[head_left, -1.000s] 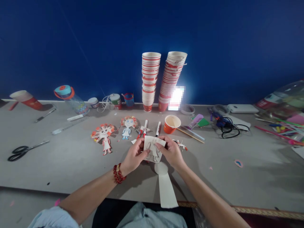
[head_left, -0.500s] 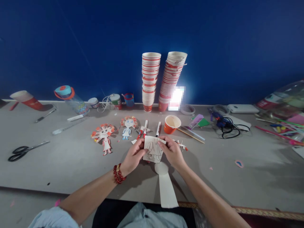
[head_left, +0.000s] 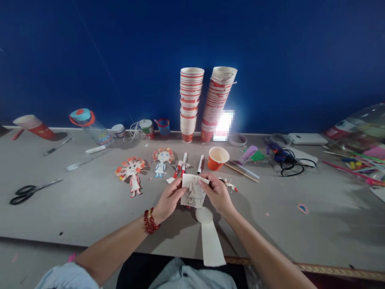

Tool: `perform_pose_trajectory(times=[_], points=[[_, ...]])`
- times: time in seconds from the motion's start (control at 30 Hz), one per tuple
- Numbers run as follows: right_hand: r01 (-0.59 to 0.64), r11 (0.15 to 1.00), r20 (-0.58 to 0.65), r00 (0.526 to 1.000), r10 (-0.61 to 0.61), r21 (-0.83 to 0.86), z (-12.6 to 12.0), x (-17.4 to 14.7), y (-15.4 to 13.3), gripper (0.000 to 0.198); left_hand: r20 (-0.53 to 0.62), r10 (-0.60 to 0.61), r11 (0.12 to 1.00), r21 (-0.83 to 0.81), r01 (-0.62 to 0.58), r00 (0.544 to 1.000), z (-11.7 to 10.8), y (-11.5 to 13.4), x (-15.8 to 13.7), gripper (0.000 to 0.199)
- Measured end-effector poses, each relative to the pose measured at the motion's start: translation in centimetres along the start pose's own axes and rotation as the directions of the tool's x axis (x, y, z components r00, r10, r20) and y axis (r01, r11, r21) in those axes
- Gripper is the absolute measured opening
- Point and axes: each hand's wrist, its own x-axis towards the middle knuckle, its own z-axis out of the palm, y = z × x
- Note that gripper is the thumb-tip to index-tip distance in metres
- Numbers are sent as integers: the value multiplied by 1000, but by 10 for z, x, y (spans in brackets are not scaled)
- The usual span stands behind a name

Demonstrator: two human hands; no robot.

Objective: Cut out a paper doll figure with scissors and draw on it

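Note:
Between my two hands is a small piece of white paper (head_left: 194, 192) with a figure's body, dress and feet drawn on it in dark line. My left hand (head_left: 168, 200) pinches its left edge, and my right hand (head_left: 221, 194) pinches the upper right corner. Just below lies a white paper cutout (head_left: 212, 241), a round end with a long strip reaching past the table edge. Left of my hands are two paper dolls, one in a red-trimmed dress (head_left: 135, 184) and one in blue (head_left: 162, 166). Markers (head_left: 200, 164) lie beyond the paper.
Two tall stacks of paper cups (head_left: 188, 108) stand against the blue wall, beside a bright blurred screen (head_left: 223, 125). A single orange cup (head_left: 214, 162) is nearer. Black-handled scissors (head_left: 25, 194) lie left; a corded glue gun (head_left: 278, 150) lies right.
Almost nothing differs. The drawn paper has tilted and shifted very slightly in my fingers, and both hands keep their hold on it.

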Motion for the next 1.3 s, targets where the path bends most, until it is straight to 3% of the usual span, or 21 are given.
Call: perform_pose_trajectory(times=[0.67, 1.17, 1.3], points=[[4, 997, 63, 998, -9, 74, 1, 1, 17, 27, -75, -15, 999, 37, 18, 997, -3, -6, 3, 32], [15, 1000, -46, 999, -15, -6, -14, 4, 12, 20, -109, -63, 995, 76, 71, 992, -5, -8, 3, 37], [34, 998, -129, 991, -40, -48, -23, 6, 12, 19, -119, -68, 993, 90, 79, 991, -7, -10, 4, 36]])
